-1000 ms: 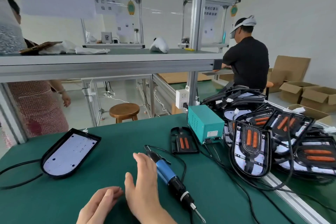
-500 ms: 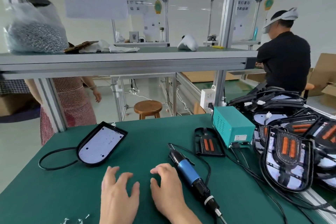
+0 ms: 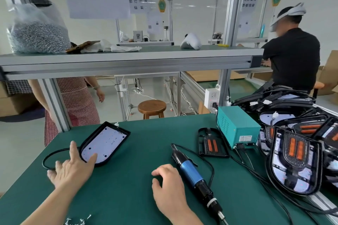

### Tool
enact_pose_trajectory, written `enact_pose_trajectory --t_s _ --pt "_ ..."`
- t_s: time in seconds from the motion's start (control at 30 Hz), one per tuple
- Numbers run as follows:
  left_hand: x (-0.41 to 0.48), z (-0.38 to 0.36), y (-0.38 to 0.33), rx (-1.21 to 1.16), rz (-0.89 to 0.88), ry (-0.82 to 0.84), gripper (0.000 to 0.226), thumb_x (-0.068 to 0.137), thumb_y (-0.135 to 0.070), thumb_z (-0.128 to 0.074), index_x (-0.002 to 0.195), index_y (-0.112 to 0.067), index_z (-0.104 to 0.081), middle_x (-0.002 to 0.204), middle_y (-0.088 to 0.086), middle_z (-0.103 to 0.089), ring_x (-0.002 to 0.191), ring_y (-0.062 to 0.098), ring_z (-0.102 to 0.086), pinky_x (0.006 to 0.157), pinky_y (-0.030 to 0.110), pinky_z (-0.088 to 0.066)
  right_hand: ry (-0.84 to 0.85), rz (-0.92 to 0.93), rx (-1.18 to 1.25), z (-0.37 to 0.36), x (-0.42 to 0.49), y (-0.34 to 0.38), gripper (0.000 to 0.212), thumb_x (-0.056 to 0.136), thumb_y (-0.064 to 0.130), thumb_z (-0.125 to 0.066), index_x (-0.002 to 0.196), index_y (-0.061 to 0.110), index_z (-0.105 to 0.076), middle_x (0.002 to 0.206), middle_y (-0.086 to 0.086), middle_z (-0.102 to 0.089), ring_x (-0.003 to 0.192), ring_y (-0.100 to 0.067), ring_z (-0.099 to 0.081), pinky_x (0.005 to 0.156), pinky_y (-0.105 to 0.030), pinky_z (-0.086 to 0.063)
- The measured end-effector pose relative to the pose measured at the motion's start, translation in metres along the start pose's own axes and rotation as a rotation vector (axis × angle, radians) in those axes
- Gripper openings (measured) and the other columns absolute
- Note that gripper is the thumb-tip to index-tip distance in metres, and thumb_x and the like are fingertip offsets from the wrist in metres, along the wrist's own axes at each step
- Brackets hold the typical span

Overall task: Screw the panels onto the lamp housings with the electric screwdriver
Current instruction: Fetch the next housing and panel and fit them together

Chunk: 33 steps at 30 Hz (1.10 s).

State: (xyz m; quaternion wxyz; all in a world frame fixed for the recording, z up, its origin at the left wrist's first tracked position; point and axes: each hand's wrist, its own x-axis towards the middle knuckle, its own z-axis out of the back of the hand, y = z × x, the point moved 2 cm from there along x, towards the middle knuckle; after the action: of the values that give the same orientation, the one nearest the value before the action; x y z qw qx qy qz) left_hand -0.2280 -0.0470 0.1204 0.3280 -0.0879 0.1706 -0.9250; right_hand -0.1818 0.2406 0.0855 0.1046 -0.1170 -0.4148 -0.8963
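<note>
Reaching hand: left hand point(image 3: 71, 168), fingers spread wide, has moved off the surface point(image 3: 128, 197) onto the lamp housing point(image 3: 104, 144), well left of the electric screwdriver point(image 3: 190, 171).
Right hand: right hand point(image 3: 168, 182) loosely curled, empty, just left of the electric screwdriver.
Panel: panel point(image 3: 212, 144) beyond the electric screwdriver, unfitted.
Meaning: housing probably gets drawn in first; no screwing yet.

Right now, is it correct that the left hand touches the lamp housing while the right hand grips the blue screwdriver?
No: the head view shows the right hand resting beside the blue screwdriver, not gripping it. The left hand does touch the lamp housing.
</note>
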Motion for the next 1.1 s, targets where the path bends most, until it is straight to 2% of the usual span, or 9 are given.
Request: enact_pose_trajectory --t_s 0.07,0.13,0.2,0.27,0.37,0.47,0.6,0.8,1.1 --pt "0.003 -0.006 0.001 0.02 -0.041 0.027 0.084 0.094 -0.067 -0.033 0.155 -0.037 0.018 0.144 0.006 -0.055 0.152 0.031 -0.018 0.12 0.054 -0.009 -0.006 0.003 -0.006 -0.001 0.0 0.0 0.022 0.097 0.024 -0.053 0.115 0.027 -0.064 0.119 0.019 -0.052 0.117 -0.002 -0.044 0.104 -0.019 -0.034" --pt "0.001 -0.009 -0.002 -0.008 -0.086 0.021 0.079 0.096 -0.062 -0.032 0.154 -0.042 0.017 0.137 0.006 -0.06 0.148 0.029 -0.029 0.12 0.055 -0.008 -0.007 0.006 -0.011 0.0 0.0 0.0 0.022 0.098 0.025 -0.052 0.116 0.027 -0.064 0.119 0.02 -0.051 0.117 -0.001 -0.044 0.104 -0.018 -0.033" --pt "-0.003 -0.012 -0.008 -0.018 -0.114 0.002 0.072 0.098 -0.056 -0.032 0.154 -0.047 0.012 0.127 0.009 -0.061 0.131 0.032 -0.049 0.12 0.055 -0.009 -0.013 0.009 -0.014 0.0 0.001 0.0 0.023 0.097 0.025 -0.052 0.116 0.027 -0.064 0.12 0.019 -0.052 0.117 -0.001 -0.044 0.104 -0.018 -0.033" --pt "-0.008 -0.014 -0.015 0.014 -0.113 -0.012 0.065 0.099 -0.055 -0.03 0.153 -0.052 0.006 0.129 0.014 -0.055 0.122 0.034 -0.052 0.119 0.055 -0.01 -0.015 0.006 -0.013 0.0 0.001 0.0 0.023 0.097 0.024 -0.052 0.116 0.027 -0.065 0.12 0.019 -0.052 0.117 -0.002 -0.045 0.104 -0.018 -0.034" --pt "-0.016 -0.017 -0.023 0.058 -0.092 -0.013 0.049 0.099 -0.052 -0.029 0.148 -0.048 -0.024 0.132 0.016 -0.05 0.122 0.035 -0.048 0.118 0.053 -0.014 -0.009 -0.003 -0.012 0.0 0.001 0.0 0.023 0.097 0.024 -0.052 0.116 0.027 -0.065 0.12 0.019 -0.053 0.116 -0.003 -0.046 0.103 -0.019 -0.035" --pt "-0.026 -0.019 -0.03 0.092 -0.108 0.001 0.033 0.098 -0.053 -0.029 0.125 -0.042 -0.045 0.125 0.014 -0.051 0.118 0.035 -0.047 0.115 0.052 -0.02 -0.005 -0.011 -0.012 0.0 0.001 0.001 0.022 0.097 0.024 -0.053 0.115 0.027 -0.065 0.119 0.018 -0.053 0.115 -0.004 -0.046 0.102 -0.021 -0.037" --pt "-0.043 -0.026 -0.042 0.071 -0.2 0.0 0.036 0.097 -0.057 -0.035 0.126 -0.039 -0.046 0.122 0.013 -0.051 0.115 0.035 -0.046 0.106 0.046 -0.031 0.002 -0.034 -0.006 0.001 0.002 0.001 0.02 0.097 0.023 -0.055 0.114 0.026 -0.065 0.117 0.018 -0.054 0.113 -0.003 -0.047 0.101 -0.021 -0.039" --pt "-0.082 -0.045 -0.06 -0.152 -0.469 0.027 0.044 0.093 -0.038 -0.062 0.133 -0.027 -0.048 0.109 0.007 -0.042 0.106 0.03 -0.04 0.096 0.035 -0.039 -0.023 -0.061 0.023 0.004 0.002 0.002 0.023 0.096 0.017 -0.054 0.115 0.024 -0.066 0.116 0.017 -0.056 0.114 -0.003 -0.049 0.1 -0.016 -0.038" --pt "-0.151 -0.051 -0.095 -0.016 -0.607 0.013 0.058 0.098 -0.041 -0.044 0.151 -0.037 -0.024 0.124 0.002 -0.043 0.116 0.024 -0.043 0.095 0.032 -0.038 -0.201 -0.094 0.159 0.01 0.003 0.004 0.033 0.1 0.017 -0.056 0.133 0.017 -0.056 0.129 0.007 -0.055 0.125 -0.01 -0.049 0.109 -0.024 -0.036"
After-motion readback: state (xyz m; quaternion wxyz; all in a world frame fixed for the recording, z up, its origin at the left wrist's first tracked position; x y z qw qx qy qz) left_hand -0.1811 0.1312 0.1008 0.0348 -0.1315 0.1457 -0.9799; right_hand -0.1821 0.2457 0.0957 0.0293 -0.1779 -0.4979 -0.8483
